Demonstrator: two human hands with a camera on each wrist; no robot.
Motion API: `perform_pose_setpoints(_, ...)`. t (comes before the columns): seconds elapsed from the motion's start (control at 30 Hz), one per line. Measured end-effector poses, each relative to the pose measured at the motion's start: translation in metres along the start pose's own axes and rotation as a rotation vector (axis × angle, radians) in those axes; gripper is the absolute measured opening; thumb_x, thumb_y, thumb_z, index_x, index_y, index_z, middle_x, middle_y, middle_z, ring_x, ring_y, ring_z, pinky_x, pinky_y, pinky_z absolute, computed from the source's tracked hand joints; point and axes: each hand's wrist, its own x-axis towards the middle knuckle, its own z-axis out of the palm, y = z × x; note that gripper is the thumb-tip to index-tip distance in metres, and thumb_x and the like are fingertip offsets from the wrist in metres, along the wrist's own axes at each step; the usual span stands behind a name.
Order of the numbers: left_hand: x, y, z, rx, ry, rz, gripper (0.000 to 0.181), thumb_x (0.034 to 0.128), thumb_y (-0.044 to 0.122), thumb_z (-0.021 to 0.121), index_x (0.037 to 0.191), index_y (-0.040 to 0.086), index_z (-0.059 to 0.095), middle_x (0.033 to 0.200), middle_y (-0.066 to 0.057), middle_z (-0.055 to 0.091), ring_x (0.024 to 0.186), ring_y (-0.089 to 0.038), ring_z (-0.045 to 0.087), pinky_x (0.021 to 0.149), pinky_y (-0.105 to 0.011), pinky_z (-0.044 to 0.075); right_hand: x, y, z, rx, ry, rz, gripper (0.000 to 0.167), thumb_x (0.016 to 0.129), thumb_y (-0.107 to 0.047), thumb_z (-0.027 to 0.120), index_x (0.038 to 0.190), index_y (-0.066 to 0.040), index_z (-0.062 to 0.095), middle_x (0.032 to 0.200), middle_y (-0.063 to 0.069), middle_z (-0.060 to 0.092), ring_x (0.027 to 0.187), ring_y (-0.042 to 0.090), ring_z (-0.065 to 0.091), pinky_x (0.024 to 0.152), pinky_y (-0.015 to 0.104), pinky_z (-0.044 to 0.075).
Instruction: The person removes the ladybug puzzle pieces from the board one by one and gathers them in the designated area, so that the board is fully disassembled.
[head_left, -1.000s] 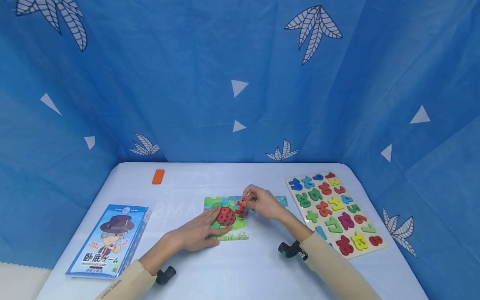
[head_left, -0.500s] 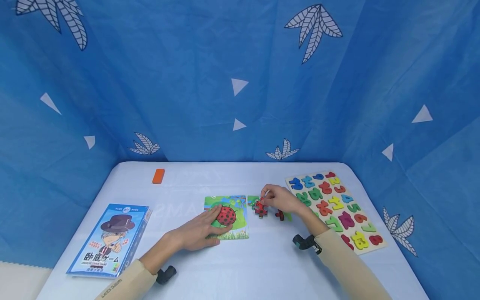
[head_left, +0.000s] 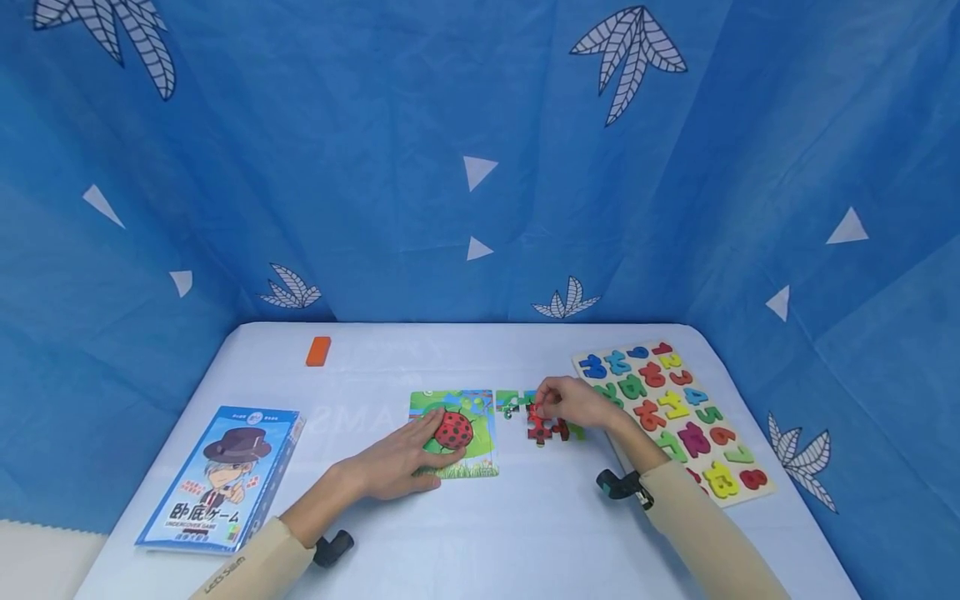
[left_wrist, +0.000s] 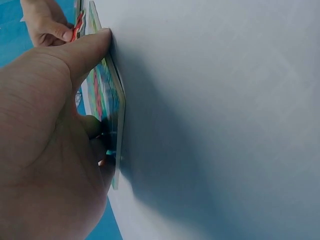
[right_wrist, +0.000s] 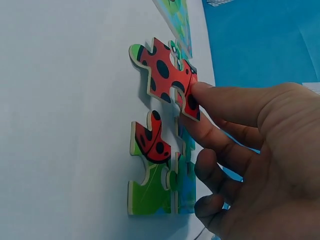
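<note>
Resting outstretched on a ladybug board [head_left: 467,436], lower mid-frame, is the left hand [head_left: 397,458]; further right, the right hand [head_left: 573,402] pinches a spotted puzzle piece [right_wrist: 162,74].

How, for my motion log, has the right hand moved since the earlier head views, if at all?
Yes: in the head view, the right hand has moved rightward, toward the unmoved number board.

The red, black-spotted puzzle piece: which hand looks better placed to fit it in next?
Probably the right hand: it pinches the spotted piece, close to the red-and-green puzzle piece. The left hand rests on the square ladybug-picture board.
</note>
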Motion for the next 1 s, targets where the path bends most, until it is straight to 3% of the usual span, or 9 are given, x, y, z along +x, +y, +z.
perform_pose_setpoints(0.5,0.0,-0.001,0.001,-0.014,-0.007,-0.016,0.052,0.1024,0.041,0.057,0.152,0.035,0.044,0.168,-0.02,0.005,0.155,-0.037,0.004,0.122,-0.053,0.017,-0.001,0.003,0.006,-0.088,0.045,0.054,0.005,0.093,-0.02,0.073,0.091,-0.018,0.068,0.075,-0.001,0.059,0.063,0.015,0.051,0.056,0.028,0.04)
perform_pose_setpoints(1.0,0.0,-0.004,0.002,-0.011,-0.005,-0.018,0.053,0.1021,0.042,0.056,0.153,0.038,0.042,0.168,-0.019,0.006,0.155,-0.036,0.005,0.123,-0.053,0.016,0.001,0.004,0.01,-0.129,0.073,0.035,0.007,0.092,-0.022,0.075,0.092,-0.02,0.068,0.07,-0.002,0.057,0.055,0.013,0.046,0.05,0.028,0.037)
